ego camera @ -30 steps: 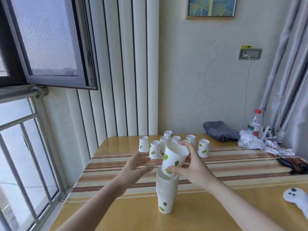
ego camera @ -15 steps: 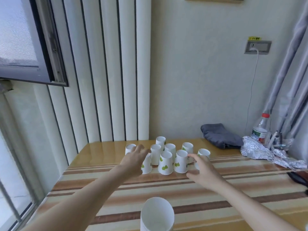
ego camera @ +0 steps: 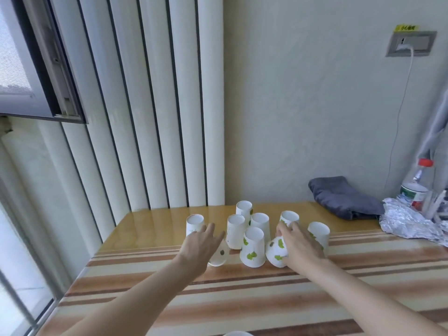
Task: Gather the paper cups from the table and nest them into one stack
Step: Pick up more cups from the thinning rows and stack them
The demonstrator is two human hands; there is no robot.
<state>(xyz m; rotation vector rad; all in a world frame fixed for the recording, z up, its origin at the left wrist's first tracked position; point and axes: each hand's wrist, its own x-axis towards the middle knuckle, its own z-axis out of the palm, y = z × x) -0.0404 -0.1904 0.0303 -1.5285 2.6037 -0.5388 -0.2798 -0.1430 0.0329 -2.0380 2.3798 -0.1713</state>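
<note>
Reaching over a striped wooden bench [ego camera: 242, 299], the right hand [ego camera: 299, 246] has fingers clamped on a tilted cup [ego camera: 276, 251]; left hand [ego camera: 200, 243] fingers apart. Cups cluster at 12 o'clock; blinds [ego camera: 145, 105] at 11, cloth [ego camera: 344, 197] at 2.

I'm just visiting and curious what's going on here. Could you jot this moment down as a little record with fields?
Setting: striped wooden table by a window and wall
Paper cups: a cluster standing upside down, white with green leaf prints
Right hand: closed around a tilted cup at the front of the cluster
Left hand: over another tilted cup; grip not clear
Middle front cup: untouched between the hands
Stack: only a rim shows at the bottom edge
Other items: grey cloth, crumpled foil, plastic bottle
</note>
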